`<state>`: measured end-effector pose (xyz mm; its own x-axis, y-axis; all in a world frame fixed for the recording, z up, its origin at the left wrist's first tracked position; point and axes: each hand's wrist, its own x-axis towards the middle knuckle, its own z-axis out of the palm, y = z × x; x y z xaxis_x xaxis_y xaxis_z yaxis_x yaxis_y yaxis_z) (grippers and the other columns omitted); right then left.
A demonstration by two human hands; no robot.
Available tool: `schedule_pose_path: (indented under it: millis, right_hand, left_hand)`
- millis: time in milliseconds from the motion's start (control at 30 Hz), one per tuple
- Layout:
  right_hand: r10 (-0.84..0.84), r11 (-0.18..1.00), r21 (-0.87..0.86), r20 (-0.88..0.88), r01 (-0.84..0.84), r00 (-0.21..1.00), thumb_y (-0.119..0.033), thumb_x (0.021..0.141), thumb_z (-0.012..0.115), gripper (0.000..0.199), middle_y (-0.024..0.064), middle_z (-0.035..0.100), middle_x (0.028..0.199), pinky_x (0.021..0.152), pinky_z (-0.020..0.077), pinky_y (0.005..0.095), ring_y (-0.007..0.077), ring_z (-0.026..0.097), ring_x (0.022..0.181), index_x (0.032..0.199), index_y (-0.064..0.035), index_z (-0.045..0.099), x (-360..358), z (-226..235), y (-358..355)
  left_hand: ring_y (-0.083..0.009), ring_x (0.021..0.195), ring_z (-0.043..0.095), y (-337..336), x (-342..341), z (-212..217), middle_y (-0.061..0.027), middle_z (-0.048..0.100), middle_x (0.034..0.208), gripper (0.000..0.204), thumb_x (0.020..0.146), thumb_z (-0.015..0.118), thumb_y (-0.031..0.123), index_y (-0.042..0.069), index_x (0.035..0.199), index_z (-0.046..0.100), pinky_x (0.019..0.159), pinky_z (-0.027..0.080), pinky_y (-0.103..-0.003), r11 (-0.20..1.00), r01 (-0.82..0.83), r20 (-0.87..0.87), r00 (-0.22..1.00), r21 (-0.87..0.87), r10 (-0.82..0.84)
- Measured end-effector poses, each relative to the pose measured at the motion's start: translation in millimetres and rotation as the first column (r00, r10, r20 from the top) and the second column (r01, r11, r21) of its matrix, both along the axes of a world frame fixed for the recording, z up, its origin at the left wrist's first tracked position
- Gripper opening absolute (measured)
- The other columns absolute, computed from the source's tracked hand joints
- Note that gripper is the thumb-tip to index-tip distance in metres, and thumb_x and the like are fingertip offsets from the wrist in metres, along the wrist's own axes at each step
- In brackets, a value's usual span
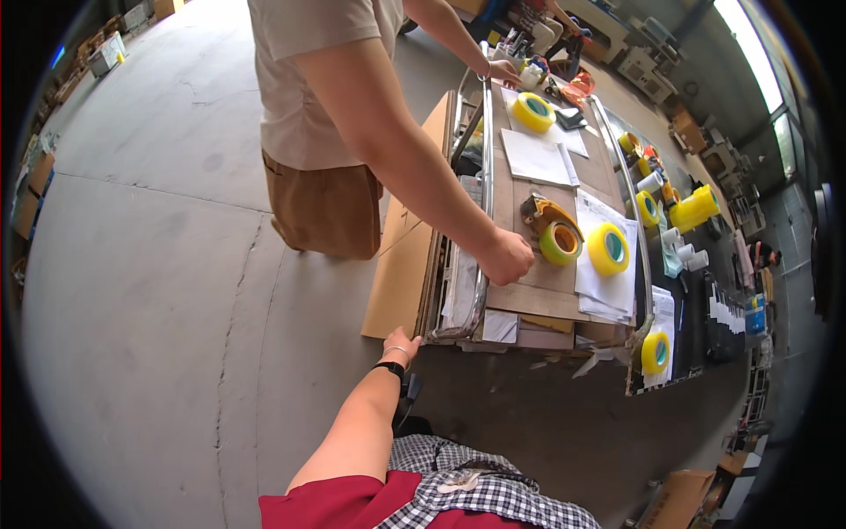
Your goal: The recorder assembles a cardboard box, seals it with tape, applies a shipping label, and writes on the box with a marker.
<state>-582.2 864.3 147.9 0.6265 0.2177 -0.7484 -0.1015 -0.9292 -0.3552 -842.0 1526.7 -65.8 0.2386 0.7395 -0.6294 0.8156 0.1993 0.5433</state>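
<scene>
My left hand (402, 345), with a bracelet and a black wristband, grips the near lower corner of a stack of flat cardboard sheets (393, 300). Some of its fingers are hidden behind the edge. The brown sheets stand on edge along the left side of a metal-railed cart (483, 309). My right hand is out of the picture. Across the stack stands a co-worker in a light shirt (326, 106) and brown shorts. One of that person's hands (508, 257) is closed by the near cart rail, the other (504, 74) rests by the far end.
On the cart top lie a tape dispenser (553, 231), yellow tape rolls (608, 249) and papers (533, 159). A dark table (696, 304) to the right holds more tape rolls and white rolls. Cracked concrete floor (159, 291) spreads on the left. Cardboard boxes (679, 498) stand lower right.
</scene>
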Motion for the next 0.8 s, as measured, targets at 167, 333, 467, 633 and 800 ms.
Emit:
schedule_pose_path:
  millis: [167,333,467,633,800]
  right_hand:
    - [-0.098,0.995,0.019,0.003,0.098,0.995,-0.018,0.087,0.065,0.025,0.0108,0.071,0.090,0.072,0.0540,0.0318,0.0205,0.068,0.081,0.103,0.0022,0.066,-19,0,5]
    - [-0.199,0.979,0.044,-0.019,0.199,0.980,-0.017,0.088,0.065,0.026,0.0112,0.071,0.091,0.073,0.0540,0.0318,0.0205,0.068,0.083,0.104,0.0028,0.066,-44,-6,-4]
    - [-0.272,0.961,0.045,-0.043,0.273,0.961,-0.017,0.088,0.065,0.026,0.0116,0.071,0.093,0.075,0.0540,0.0318,0.0206,0.068,0.085,0.104,0.0032,0.066,-66,-4,-19]
    - [-0.308,0.946,0.076,-0.085,0.314,0.948,-0.017,0.089,0.065,0.026,0.0120,0.071,0.094,0.077,0.0540,0.0318,0.0206,0.068,0.086,0.105,0.0038,0.066,-73,-13,-14]
    - [-0.358,0.926,0.080,-0.119,0.369,0.926,-0.017,0.090,0.065,0.027,0.0125,0.071,0.096,0.078,0.0540,0.0318,0.0207,0.068,0.088,0.106,0.0044,0.066,-86,-19,-20]
  left_hand:
    - [-0.0347,0.121,0.054,11,3,-25,-0.0223,0.058,0.127,0.065,0.083,0.069,0.045,0.001,0.127,0.054,0.102,0.043,-0.041,0.998,-0.063,0.062,0.996,-0.022,0.064]
    - [-0.0349,0.117,0.057,17,1,-27,-0.0225,0.061,0.123,0.057,0.088,0.064,0.043,0.002,0.128,0.055,0.099,0.045,-0.042,0.994,0.039,0.107,0.994,-0.101,-0.028]
    - [-0.0358,0.111,0.061,22,20,3,-0.0241,0.064,0.114,0.051,0.094,0.054,0.034,0.003,0.134,0.045,0.090,0.051,-0.046,0.966,0.258,-0.156,0.954,-0.021,-0.258]
    - [-0.0333,0.093,0.069,52,2,-16,-0.0202,0.068,0.101,0.026,0.097,0.043,0.011,0.005,0.122,0.047,0.082,0.056,-0.043,0.955,0.161,-0.388,0.920,0.249,-0.054]
    - [-0.0311,0.093,0.070,85,3,5,-0.0188,0.070,0.096,0.018,0.095,0.046,0.010,0.001,0.109,0.053,0.079,0.057,-0.041,0.923,0.305,-0.381,0.902,0.237,-0.200]
